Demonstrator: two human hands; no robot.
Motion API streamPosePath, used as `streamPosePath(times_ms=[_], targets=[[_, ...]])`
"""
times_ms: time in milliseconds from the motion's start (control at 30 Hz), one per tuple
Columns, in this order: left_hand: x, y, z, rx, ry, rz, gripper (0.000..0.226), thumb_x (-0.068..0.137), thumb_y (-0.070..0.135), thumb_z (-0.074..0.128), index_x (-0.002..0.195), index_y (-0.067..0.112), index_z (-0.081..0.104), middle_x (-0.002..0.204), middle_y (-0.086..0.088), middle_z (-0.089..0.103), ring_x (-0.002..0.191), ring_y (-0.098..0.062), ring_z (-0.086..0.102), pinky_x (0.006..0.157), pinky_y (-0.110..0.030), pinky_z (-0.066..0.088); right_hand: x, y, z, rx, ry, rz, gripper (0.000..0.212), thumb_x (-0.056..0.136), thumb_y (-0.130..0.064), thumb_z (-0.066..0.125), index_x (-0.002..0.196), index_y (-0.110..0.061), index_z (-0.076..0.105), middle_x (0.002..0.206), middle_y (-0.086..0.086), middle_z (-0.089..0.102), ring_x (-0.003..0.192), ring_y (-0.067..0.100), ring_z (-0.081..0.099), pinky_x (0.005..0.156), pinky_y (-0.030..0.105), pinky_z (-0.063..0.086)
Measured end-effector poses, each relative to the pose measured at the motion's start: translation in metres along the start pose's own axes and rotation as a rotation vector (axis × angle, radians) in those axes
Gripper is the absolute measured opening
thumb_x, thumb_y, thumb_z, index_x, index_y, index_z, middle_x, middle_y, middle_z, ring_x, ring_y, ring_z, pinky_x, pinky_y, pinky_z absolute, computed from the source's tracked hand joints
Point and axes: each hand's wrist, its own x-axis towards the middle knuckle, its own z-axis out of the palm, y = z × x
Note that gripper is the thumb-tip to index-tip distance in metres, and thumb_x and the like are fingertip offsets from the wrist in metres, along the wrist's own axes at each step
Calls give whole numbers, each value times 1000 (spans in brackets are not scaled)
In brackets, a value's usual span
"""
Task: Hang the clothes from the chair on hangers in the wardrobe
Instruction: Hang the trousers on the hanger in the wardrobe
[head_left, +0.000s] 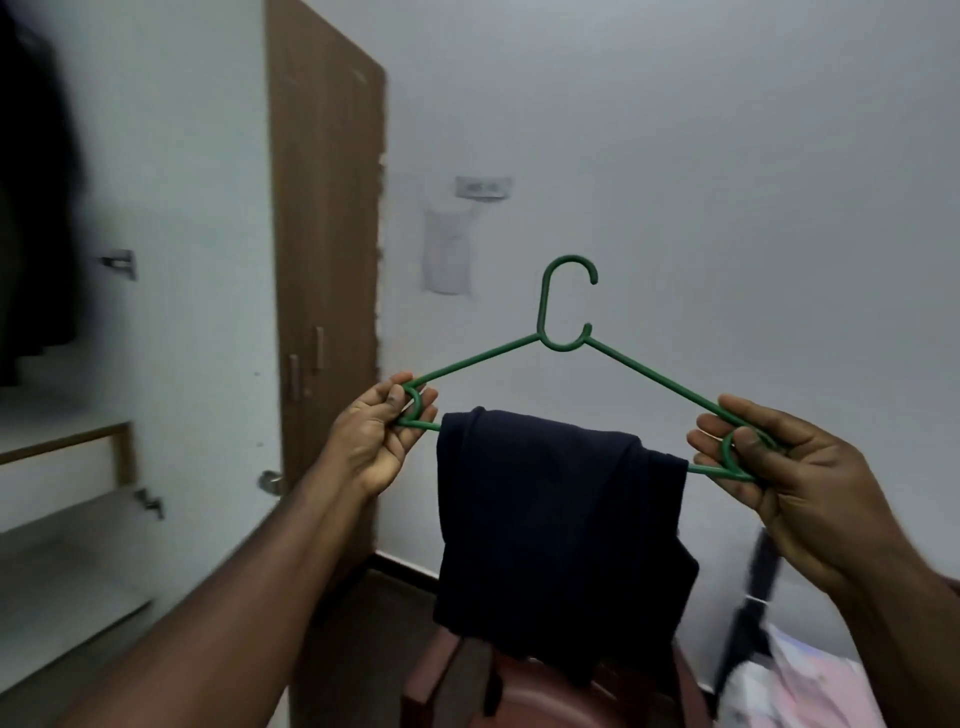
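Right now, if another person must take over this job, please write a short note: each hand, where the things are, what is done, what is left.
Left hand: grip on the left end of the green hanger.
Right hand: grip on the right end.
Hanger is held up level, hook upward, in front of the wall.
Dark garment is draped over the hanger's lower bar: done.
Chair is below; light clothes lie at the lower right.
Wardrobe stands open on the left.
Left: carry the hanger into the wardrobe and hang it, then any remaining clothes.
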Motion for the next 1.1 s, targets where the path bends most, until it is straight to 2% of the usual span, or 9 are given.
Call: streamPosePath(times_ms=[267,400,567,700,833,967,1033,1100], targets=[[-9,115,-83,55,159,183,23,105,4,43,111,4,64,103,-16,74,95,-26,75,76,-36,63,38,39,130,132,-217,39,37,82,-8,55,117,-5,65,109,16,74,100,32,72,77,34,61],[-7,173,-129,54,224,284,22,105,4,42,107,5,63,95,-16,75,89,-24,76,68,-33,63,53,67,204,191,-301,50,28,91,-1,51,115,-4,65,106,18,74,98,33,72,78,37,61],[-9,242,-175,82,293,379,22,105,5,41,104,8,63,85,-11,77,82,-20,76,65,-30,62,66,91,295,207,-422,65,30,98,4,46,119,-5,65,110,18,73,102,34,71,81,40,61],[-13,293,-208,103,357,440,21,105,6,42,107,9,63,95,-13,75,85,-19,76,67,-28,62,71,101,367,245,-508,58,35,84,-7,55,117,-6,65,107,16,74,99,31,73,80,39,61],[-15,335,-238,135,420,484,22,105,7,43,113,12,63,108,-13,70,97,-20,72,72,-28,63,81,112,428,285,-581,67,42,77,-12,60,118,-6,65,106,15,74,99,30,73,79,37,61],[-8,370,-265,162,460,543,23,105,8,42,113,13,63,109,-12,70,101,-19,71,73,-28,62,97,128,481,319,-639,76,37,82,-9,57,117,-6,65,107,16,74,99,30,73,79,36,62],[-3,386,-278,183,473,571,24,105,8,42,112,14,63,111,-11,70,102,-18,71,77,-29,61,106,138,504,324,-667,80,29,91,-3,55,117,-6,66,106,16,74,99,30,73,78,36,62],[4,399,-291,186,484,607,24,104,9,43,112,15,64,111,-11,71,99,-18,73,76,-29,62,118,146,527,317,-702,84,27,97,1,50,118,-6,66,107,16,74,100,30,73,79,36,62]])
